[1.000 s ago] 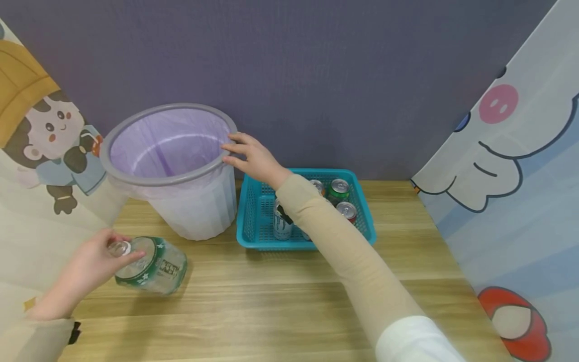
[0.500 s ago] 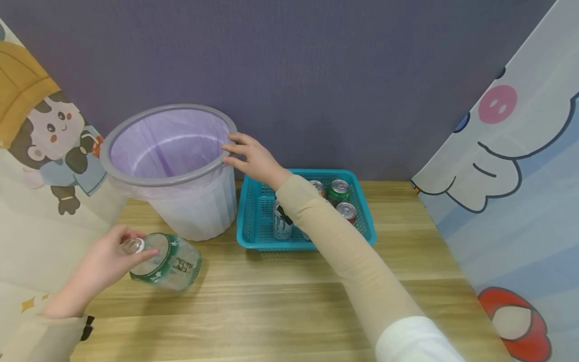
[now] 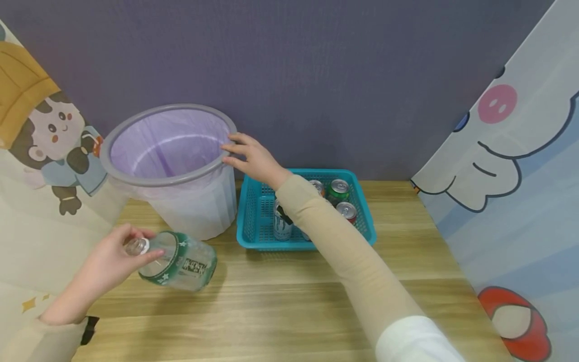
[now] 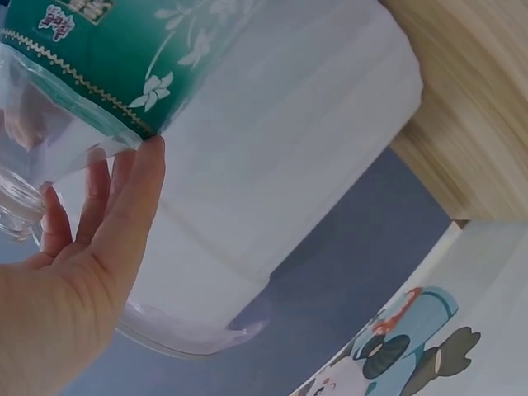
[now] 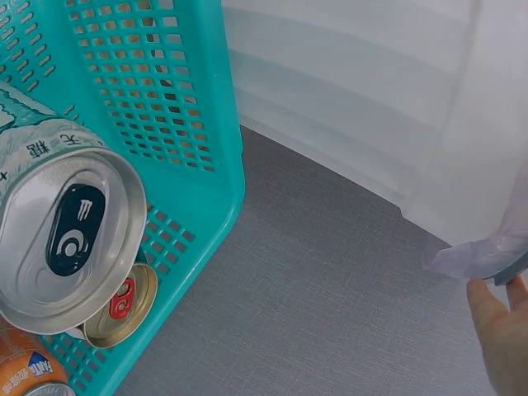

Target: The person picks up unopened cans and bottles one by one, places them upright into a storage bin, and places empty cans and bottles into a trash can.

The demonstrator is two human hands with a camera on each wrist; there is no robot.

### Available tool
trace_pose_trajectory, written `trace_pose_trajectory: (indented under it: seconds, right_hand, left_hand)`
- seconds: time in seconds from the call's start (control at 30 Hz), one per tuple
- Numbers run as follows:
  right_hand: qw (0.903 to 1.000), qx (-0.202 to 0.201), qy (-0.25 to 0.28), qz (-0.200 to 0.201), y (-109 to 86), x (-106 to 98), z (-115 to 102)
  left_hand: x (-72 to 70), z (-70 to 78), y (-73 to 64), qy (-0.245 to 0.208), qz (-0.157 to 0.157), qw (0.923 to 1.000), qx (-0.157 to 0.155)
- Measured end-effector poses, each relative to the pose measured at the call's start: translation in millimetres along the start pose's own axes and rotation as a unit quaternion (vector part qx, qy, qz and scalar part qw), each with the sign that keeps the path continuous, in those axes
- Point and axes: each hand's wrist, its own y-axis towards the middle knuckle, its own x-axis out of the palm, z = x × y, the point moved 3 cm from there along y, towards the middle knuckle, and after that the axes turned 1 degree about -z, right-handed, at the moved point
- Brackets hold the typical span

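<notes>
A large clear plastic bottle (image 3: 192, 264) with a green label lies tilted over the table, its neck toward my left hand (image 3: 108, 266). That hand grips it around the neck and shoulder, thumb on the near side and fingers on the far side. The left wrist view shows the fingers close against the green label (image 4: 124, 74). My right hand (image 3: 253, 158) rests its fairly straight fingers on the grey rim of a white trash bin (image 3: 199, 211), which has a light purple liner bag (image 3: 181, 136) inside.
Right of the bin stands a turquoise basket (image 3: 242, 226) holding several drink cans, among them a green can (image 3: 338, 190) and a pale can (image 3: 282, 226). My right forearm crosses over the basket and partly hides the cans. A dark wall (image 3: 339, 90) rises behind.
My left hand has moved the bottle to the right across the table, past the front of the bin. My right hand has stayed on the rim.
</notes>
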Motion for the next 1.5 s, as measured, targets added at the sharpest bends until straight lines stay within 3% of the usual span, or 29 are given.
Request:
trace_pose_trajectory:
  seconds: [0.3,0.5,0.73,0.87,0.97,1.1,1.17,1.3,1.5]
  right_hand:
    - [1.0000,-0.001,-0.002,0.002,0.9,1.2,0.9]
    - [1.0000,-0.004,-0.003,0.002,1.4,0.8,0.3]
    - [1.0000,-0.005,-0.002,0.003,1.5,-0.4,-0.3]
    - [1.0000,-0.004,-0.001,0.003,0.8,-0.3,0.1]
    - [1.0000,-0.001,-0.001,0.001,0.2,0.3,0.2]
    - [1.0000,0.001,-0.001,-0.004,-0.1,0.4,0.0]
    - [1.0000,0.002,-0.001,-0.006,-0.3,-0.2,-0.4]
    - [1.0000,0.004,0.001,-0.007,-0.6,-1.4,-0.7]
    - [1.0000,0.004,0.003,-0.007,-0.6,-0.5,0.3]
  left_hand:
    - [-0.9,2.2,-0.9,-0.033,0.001,0.9991,0.028]
    - [-1.6,4.1,1.5,-0.099,-0.010,0.9946,0.031]
    - [-4.7,12.5,2.5,-0.129,0.024,0.9908,0.034]
    - [-5.8,17.6,2.9,-0.162,0.045,0.9845,0.048]
    - [-6.5,19.8,3.2,-0.241,0.055,0.9665,0.068]
    - [-8.1,21.6,3.4,-0.362,0.063,0.9256,0.089]
    - [-9.4,23.2,4.0,-0.397,0.073,0.9096,0.098]
    - [-12.4,28.0,4.7,-0.441,0.098,0.8854,0.110]
    - [-16.6,34.4,3.3,-0.473,0.139,0.8609,0.124]
